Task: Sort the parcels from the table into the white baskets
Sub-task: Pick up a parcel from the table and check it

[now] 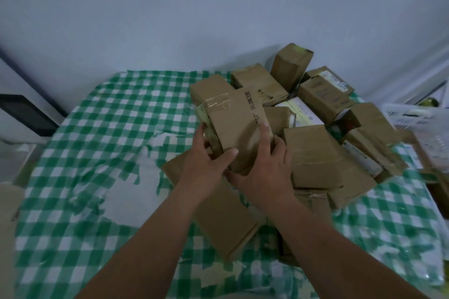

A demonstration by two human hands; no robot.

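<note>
brown parcels (313,155): about 14 visible, piled toward the tabletop's right and far edge (overlap hides some, count rough)
white/pale parcel (303,111): 1, mid-pile
white baskets (413,119): 1 in view, off the right edge
hands: 2, left hand (206,162), right hand (264,167)
checked tablecloth (85,153): 1

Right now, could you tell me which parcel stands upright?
The tall brown parcel at the pile's far edge, by the wall; the others lie flat or tilted.
</note>
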